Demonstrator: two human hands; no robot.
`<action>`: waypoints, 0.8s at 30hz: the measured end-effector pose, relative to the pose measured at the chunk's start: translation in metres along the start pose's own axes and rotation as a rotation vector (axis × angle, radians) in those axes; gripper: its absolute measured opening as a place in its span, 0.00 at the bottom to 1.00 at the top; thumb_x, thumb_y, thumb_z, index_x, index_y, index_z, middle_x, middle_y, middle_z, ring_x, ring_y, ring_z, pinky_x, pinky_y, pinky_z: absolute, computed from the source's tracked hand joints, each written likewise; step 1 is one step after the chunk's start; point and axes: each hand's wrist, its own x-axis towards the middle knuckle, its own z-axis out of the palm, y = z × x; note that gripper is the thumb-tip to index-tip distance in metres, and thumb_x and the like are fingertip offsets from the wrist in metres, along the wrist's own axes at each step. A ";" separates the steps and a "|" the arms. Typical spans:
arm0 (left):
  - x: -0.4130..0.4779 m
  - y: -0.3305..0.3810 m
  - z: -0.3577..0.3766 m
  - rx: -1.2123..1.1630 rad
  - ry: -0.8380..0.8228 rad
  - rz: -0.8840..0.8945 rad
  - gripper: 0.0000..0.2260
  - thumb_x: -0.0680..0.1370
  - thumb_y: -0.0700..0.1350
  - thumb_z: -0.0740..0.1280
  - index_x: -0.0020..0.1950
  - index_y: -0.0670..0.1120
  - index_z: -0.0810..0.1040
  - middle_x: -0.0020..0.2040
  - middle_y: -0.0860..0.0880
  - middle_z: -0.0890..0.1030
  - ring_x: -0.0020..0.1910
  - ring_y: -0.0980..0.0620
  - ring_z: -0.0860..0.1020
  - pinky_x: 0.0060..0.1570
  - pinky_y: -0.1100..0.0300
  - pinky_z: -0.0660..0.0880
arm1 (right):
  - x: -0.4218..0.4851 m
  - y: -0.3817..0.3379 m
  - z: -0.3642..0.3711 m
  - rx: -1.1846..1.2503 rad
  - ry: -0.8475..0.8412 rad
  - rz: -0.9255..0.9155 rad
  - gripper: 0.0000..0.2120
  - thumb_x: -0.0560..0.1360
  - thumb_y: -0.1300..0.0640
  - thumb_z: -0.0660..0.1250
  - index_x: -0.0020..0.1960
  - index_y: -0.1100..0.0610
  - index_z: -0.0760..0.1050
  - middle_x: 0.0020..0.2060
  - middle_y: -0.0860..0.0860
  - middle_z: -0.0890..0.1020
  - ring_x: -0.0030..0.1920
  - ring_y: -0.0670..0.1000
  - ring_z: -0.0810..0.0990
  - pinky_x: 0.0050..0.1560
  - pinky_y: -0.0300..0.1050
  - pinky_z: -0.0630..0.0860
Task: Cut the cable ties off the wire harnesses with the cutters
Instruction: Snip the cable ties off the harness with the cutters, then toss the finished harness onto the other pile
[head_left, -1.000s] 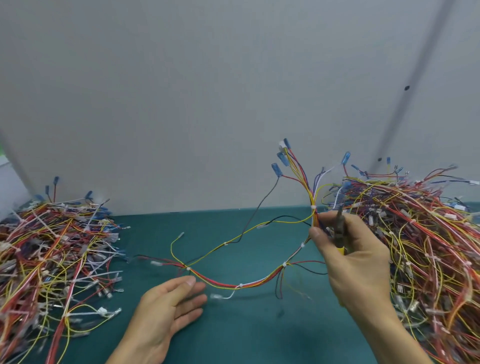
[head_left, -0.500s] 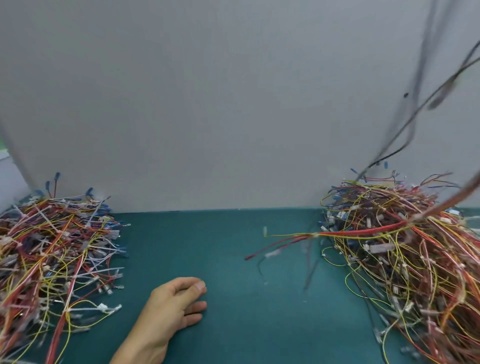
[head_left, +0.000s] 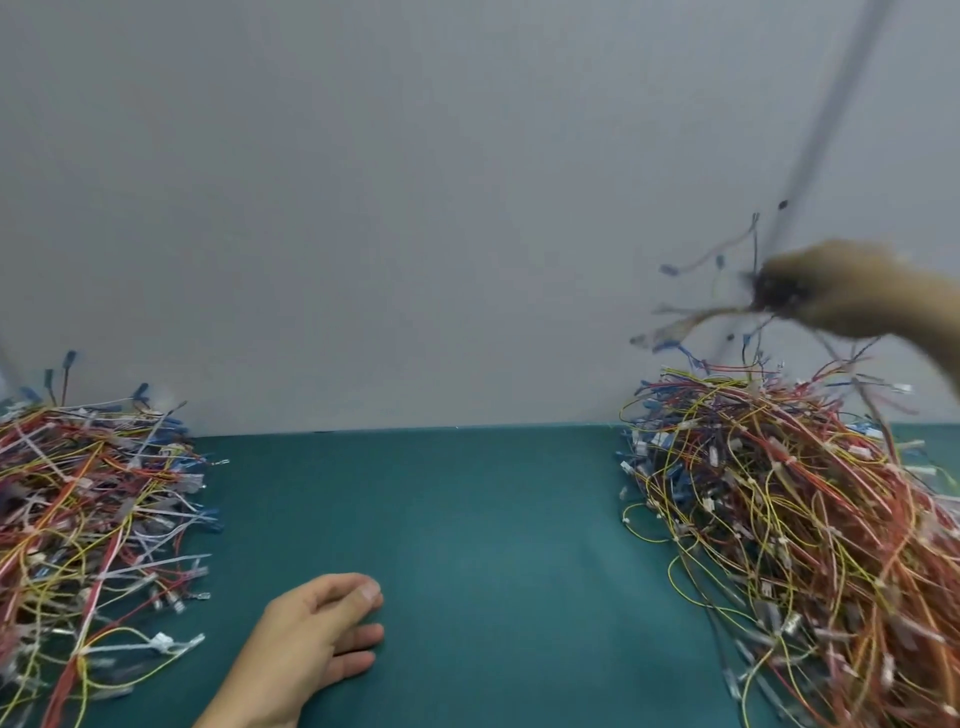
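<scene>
Fingers (head_left: 358, 636) of the left hand (head_left: 306, 639) lie relaxed and close together, palm down on the green mat (head_left: 467, 519), near and left of centre, holding nothing. Two heaps of wire harnesses sit on the mat: the left pile (head_left: 88, 509) and the larger right pile (head_left: 779, 509), well apart. One right hand (head_left: 831, 291) hangs blurred above the far right pile, with blurred wires (head_left: 691, 319) streaming leftward from it. I cannot tell how its fingers lie.

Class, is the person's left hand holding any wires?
No, the left hand rests open on the green mat, away from both piles.
</scene>
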 end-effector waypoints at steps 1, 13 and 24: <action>0.001 0.000 0.000 -0.001 -0.001 -0.003 0.04 0.75 0.41 0.71 0.48 0.42 0.82 0.43 0.45 0.86 0.40 0.43 0.84 0.38 0.53 0.79 | -0.013 -0.009 0.007 -0.028 -0.053 0.044 0.03 0.76 0.55 0.67 0.49 0.49 0.76 0.42 0.52 0.80 0.44 0.56 0.77 0.49 0.52 0.75; 0.002 0.001 0.000 0.019 0.009 -0.010 0.04 0.74 0.41 0.71 0.48 0.42 0.82 0.42 0.46 0.86 0.39 0.44 0.84 0.34 0.54 0.79 | -0.025 -0.008 0.096 -0.361 -0.171 0.175 0.10 0.79 0.56 0.57 0.52 0.45 0.74 0.49 0.47 0.78 0.51 0.52 0.74 0.53 0.49 0.72; -0.008 0.006 0.004 0.055 0.031 0.004 0.03 0.75 0.40 0.70 0.47 0.41 0.81 0.46 0.41 0.83 0.36 0.48 0.82 0.34 0.56 0.80 | -0.011 0.002 0.066 0.052 -0.064 0.209 0.14 0.66 0.69 0.67 0.49 0.58 0.82 0.33 0.55 0.77 0.36 0.59 0.75 0.41 0.49 0.75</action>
